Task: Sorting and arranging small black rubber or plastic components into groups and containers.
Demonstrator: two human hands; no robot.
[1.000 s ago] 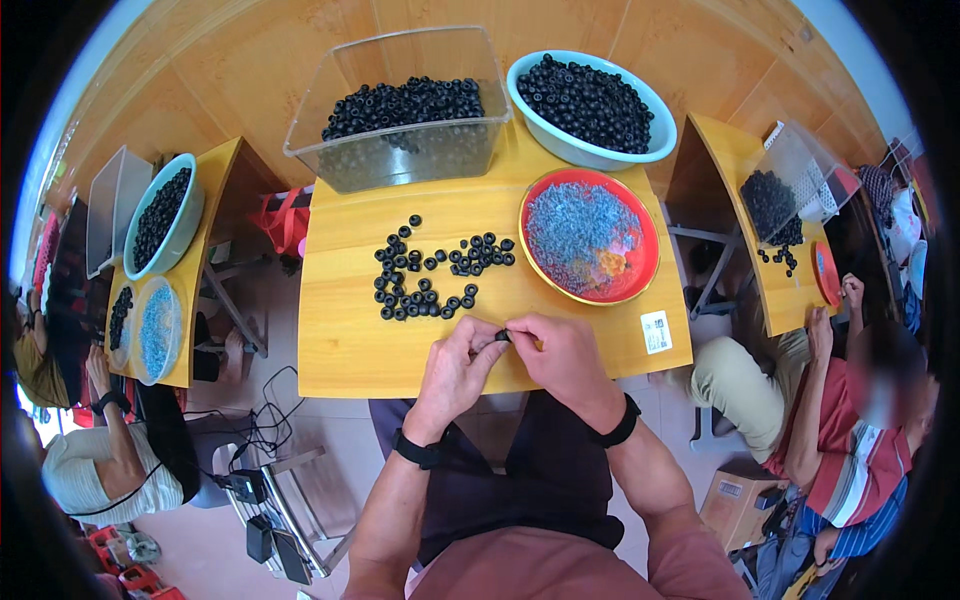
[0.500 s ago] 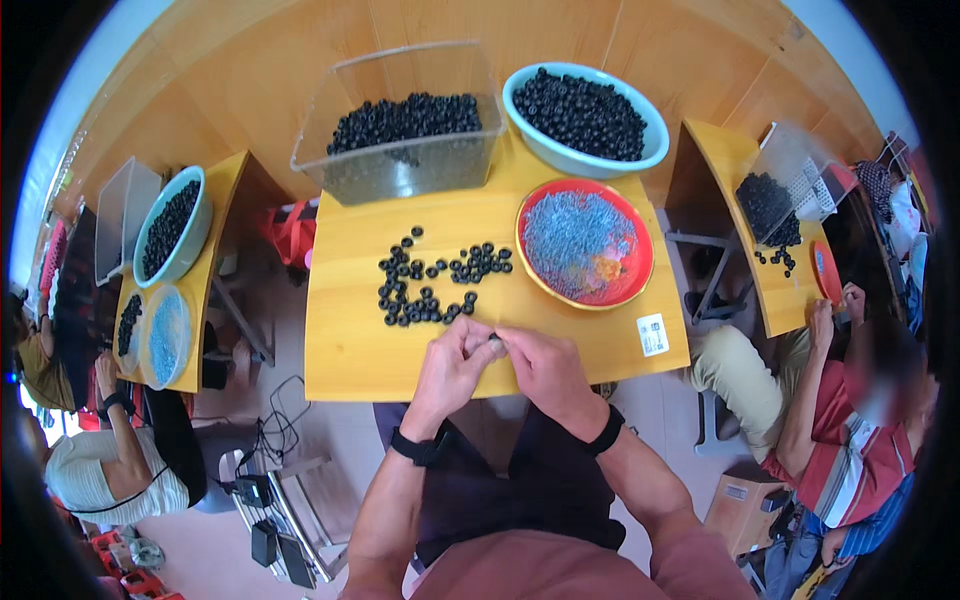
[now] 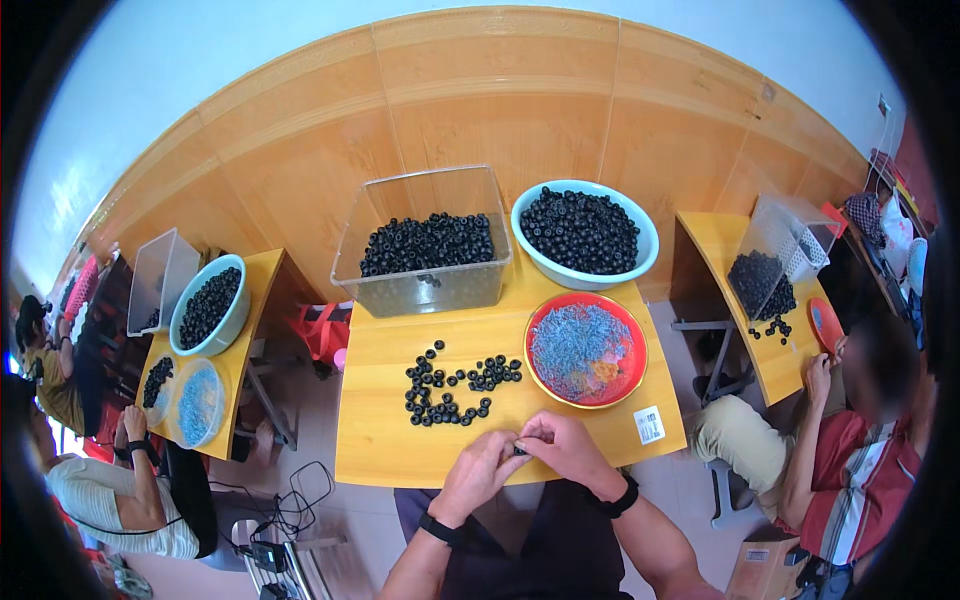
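Close to the near table edge my left hand point(image 3: 478, 472) is closed on a small black ring-shaped piece point(image 3: 519, 450). My right hand point(image 3: 566, 450) meets it there, thumb and finger pinched at the piece; anything else in that pinch is too small to make out. Just beyond my hands, several loose black ring-shaped pieces point(image 3: 448, 411) lie in a scattered group on the yellow table point(image 3: 385, 465). A red bowl point(image 3: 640, 372) with a yellow rim, right of the group, holds a heap of small thin blue-grey pieces point(image 3: 578, 340).
At the table's back stand a clear plastic bin point(image 3: 430, 298) and a light-blue basin point(image 3: 590, 274), both filled with black pieces. A white label point(image 3: 649, 425) is at the right. People sit at side tables left point(image 3: 250, 300) and right point(image 3: 720, 260). Cables point(image 3: 300, 490) lie on the floor.
The view has tilted up, so the table sits lower and more wall shows. My hands stay together at the black piece, with the right fingers slightly shifted over it.
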